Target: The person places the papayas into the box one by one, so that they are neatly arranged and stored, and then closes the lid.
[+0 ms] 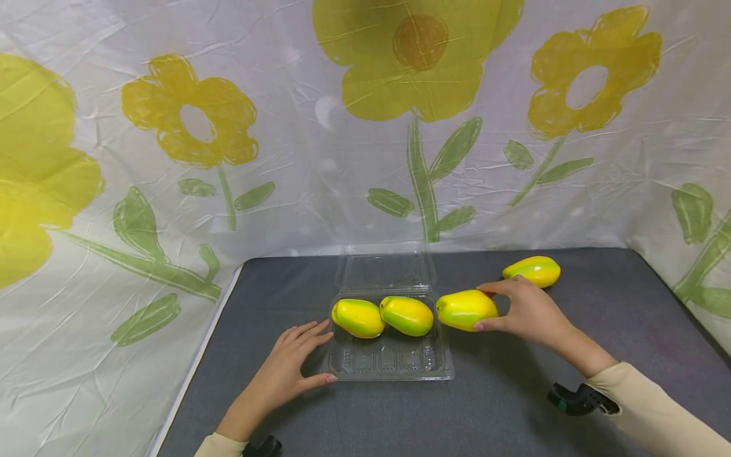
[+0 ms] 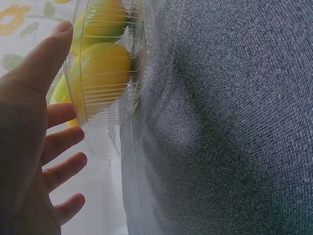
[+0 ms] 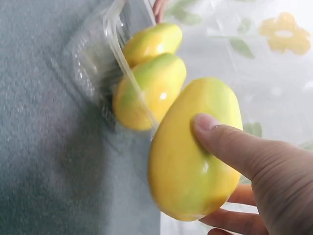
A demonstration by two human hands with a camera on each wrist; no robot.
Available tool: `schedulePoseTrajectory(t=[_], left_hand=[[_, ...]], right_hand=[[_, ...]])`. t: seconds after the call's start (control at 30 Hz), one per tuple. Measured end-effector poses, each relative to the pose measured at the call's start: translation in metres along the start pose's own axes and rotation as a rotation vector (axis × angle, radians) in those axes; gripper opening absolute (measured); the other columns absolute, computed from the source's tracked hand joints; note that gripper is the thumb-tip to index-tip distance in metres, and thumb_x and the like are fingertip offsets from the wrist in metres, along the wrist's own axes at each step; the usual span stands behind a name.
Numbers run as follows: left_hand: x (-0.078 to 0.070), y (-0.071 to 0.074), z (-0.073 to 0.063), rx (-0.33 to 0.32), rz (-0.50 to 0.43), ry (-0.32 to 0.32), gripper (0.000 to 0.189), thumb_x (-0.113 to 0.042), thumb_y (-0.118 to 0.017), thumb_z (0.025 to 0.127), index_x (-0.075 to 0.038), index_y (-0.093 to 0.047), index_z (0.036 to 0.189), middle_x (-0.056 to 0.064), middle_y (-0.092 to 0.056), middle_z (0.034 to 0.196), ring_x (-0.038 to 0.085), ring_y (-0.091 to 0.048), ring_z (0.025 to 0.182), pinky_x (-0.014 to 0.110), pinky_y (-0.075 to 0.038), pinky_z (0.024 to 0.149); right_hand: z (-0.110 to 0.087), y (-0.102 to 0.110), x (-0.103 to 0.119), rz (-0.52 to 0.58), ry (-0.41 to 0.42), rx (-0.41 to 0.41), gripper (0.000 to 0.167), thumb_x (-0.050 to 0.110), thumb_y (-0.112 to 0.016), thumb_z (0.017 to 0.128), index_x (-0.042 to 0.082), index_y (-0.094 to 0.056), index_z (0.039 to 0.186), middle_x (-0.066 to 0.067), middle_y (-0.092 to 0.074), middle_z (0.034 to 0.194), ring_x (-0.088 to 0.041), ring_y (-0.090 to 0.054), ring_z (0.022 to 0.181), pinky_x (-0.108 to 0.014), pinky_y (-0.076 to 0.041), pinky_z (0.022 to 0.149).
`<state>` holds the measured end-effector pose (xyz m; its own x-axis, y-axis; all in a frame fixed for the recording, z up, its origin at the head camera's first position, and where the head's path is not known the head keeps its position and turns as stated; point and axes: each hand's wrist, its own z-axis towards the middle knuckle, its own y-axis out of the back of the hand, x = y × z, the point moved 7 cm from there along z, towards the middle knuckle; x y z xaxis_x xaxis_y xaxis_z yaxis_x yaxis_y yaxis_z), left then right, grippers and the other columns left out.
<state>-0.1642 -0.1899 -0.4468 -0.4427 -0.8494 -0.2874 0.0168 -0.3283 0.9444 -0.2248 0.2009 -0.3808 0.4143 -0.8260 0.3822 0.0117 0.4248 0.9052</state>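
My right hand (image 1: 528,312) grips a yellow-green papaya (image 1: 465,310) between thumb and fingers, just right of a clear plastic clamshell box (image 1: 394,365). In the right wrist view the thumb presses on the side of this held papaya (image 3: 193,161). Two more papayas, one on the left (image 1: 358,318) and one on the right (image 1: 407,316), lie side by side in the box's rear half. My left hand (image 1: 285,365) is at the box's left edge, its fingers spread and thumb near the front corner. The left wrist view shows its fingers (image 2: 66,169) beside the transparent wall.
Another papaya (image 1: 533,271) lies at the back right of the dark grey table (image 1: 377,419), behind my right hand. The box's clear lid (image 1: 387,270) stands open toward the back. A white curtain with printed flowers (image 1: 297,190) hangs behind the table.
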Motion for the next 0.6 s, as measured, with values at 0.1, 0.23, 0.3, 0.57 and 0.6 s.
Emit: schedulePoseTrajectory(t=[0.1,0.23,0.3,0.57,0.6], left_hand=[[0.0,0.0,0.0,-0.004,0.002,-0.002,0.08,-0.061,-0.077,0.074,-0.02,-0.057,0.14,-0.004,-0.045,0.155,0.029,-0.043,0.142,0.061,-0.03,0.118],[0.001,0.0,0.0,-0.01,0.004,-0.006,0.079,-0.061,-0.076,0.074,-0.02,-0.058,0.14,-0.004,-0.046,0.155,0.029,-0.044,0.142,0.061,-0.031,0.117],[0.001,0.0,0.0,-0.013,0.006,-0.01,0.079,-0.061,-0.076,0.075,-0.02,-0.058,0.14,-0.004,-0.046,0.155,0.029,-0.044,0.142,0.061,-0.031,0.117],[0.001,0.001,0.0,-0.029,0.007,-0.014,0.079,-0.061,-0.076,0.074,-0.02,-0.059,0.139,-0.002,-0.047,0.155,0.03,-0.045,0.141,0.061,-0.032,0.116],[0.001,0.002,0.0,-0.033,0.008,-0.018,0.078,-0.061,-0.077,0.074,-0.02,-0.059,0.139,-0.002,-0.047,0.154,0.03,-0.045,0.141,0.062,-0.032,0.116]], right_hand=[[0.0,-0.001,0.006,0.008,0.007,-0.003,0.071,0.05,-0.088,0.064,0.01,-0.071,0.12,-0.005,-0.075,0.11,-0.031,-0.064,0.102,-0.051,-0.053,0.085],[0.0,-0.002,0.014,0.019,0.003,-0.004,0.071,0.048,-0.089,0.065,0.009,-0.071,0.122,-0.006,-0.075,0.111,-0.03,-0.065,0.103,-0.054,-0.052,0.091],[0.0,-0.003,0.019,0.024,0.001,-0.006,0.071,0.046,-0.089,0.065,0.009,-0.071,0.122,-0.006,-0.075,0.11,-0.03,-0.065,0.103,-0.055,-0.051,0.094],[-0.001,-0.009,0.039,0.027,-0.005,-0.005,0.07,0.046,-0.09,0.065,0.011,-0.071,0.122,-0.002,-0.075,0.109,-0.022,-0.06,0.096,-0.038,-0.052,0.077],[-0.001,-0.01,0.041,0.028,-0.007,-0.006,0.07,0.047,-0.09,0.064,0.011,-0.071,0.122,-0.001,-0.075,0.109,-0.021,-0.06,0.095,-0.036,-0.051,0.076]])
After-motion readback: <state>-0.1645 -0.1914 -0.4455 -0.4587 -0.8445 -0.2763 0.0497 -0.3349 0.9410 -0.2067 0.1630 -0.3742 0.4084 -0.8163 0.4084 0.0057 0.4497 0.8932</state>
